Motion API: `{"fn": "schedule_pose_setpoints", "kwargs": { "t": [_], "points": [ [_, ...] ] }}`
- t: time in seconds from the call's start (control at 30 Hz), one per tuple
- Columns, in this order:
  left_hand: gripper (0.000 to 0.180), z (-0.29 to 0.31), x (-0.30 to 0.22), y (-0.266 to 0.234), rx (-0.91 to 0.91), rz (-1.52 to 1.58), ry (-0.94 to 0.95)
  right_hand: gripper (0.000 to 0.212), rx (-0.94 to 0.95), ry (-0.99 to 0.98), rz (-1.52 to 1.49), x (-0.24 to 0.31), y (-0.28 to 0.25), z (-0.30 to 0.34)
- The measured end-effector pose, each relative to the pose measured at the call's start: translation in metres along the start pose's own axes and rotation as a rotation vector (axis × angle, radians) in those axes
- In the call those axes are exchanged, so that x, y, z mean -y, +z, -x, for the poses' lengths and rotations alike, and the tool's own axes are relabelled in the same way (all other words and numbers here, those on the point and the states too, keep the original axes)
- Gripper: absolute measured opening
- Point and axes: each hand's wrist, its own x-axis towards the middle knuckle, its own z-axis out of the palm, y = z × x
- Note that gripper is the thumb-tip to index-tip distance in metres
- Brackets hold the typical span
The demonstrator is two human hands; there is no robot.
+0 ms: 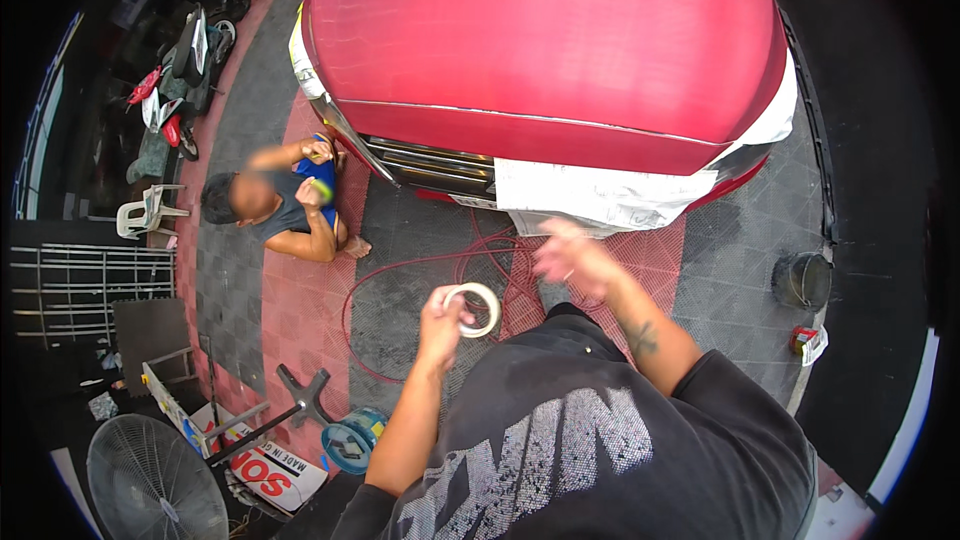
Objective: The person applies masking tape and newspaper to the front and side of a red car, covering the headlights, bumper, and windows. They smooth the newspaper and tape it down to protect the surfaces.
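Observation:
My left hand [440, 325] is closed around a roll of masking tape [489, 310], its pale ring standing out to the right of my fingers. My right hand [575, 260] is held out in front of me, to the right of the tape and near the car's front; its fingers are smeared by motion. Ahead is a red car [540, 50]. White masking paper [600, 190] covers part of its front beside the dark grille [430, 165], and more white covering [775, 115] wraps the right front corner.
A person [290, 200] sits on the floor at the left, holding a yellow-green thing. A dark red hose [385, 258] coils on the tiles before me. A fan [155, 480] and a blue-green container [350, 440] stand lower left; a dark bucket [802, 280] and a can [803, 342] are at right.

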Motion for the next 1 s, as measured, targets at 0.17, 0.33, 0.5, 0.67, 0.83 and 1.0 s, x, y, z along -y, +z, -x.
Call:
{"fn": "schedule_pose_setpoints", "kwargs": {
  "t": [0.17, 0.33, 0.5, 0.67, 0.83, 1.0],
  "points": [
    [0.009, 0.024, 0.047, -0.122, -0.317, -0.017, -0.033, 0.075, -0.801, -0.581, -0.824, 0.046, -0.233, -0.039],
    [0.005, 0.087, 0.113, -0.189, -0.550, 0.032, -0.236, 0.088, -0.876, -0.431, -0.786, 0.096, -0.237, -0.049],
    [0.005, 0.124, 0.159, -0.197, -0.576, 0.038, -0.384, 0.087, -0.917, -0.419, -0.913, 0.091, -0.214, -0.072],
    [0.008, 0.123, 0.166, -0.172, -0.469, 0.046, -0.467, 0.099, -0.727, -0.291, -0.930, 0.076, -0.146, -0.104],
    [0.013, 0.112, 0.169, -0.178, -0.502, 0.082, -0.409, 0.113, -0.685, -0.260, -0.968, 0.096, -0.158, -0.069],
    [0.015, 0.120, 0.163, -0.189, -0.528, 0.050, -0.421, 0.117, -0.827, -0.393, -0.971, 0.099, -0.162, -0.070]
  ]
}}
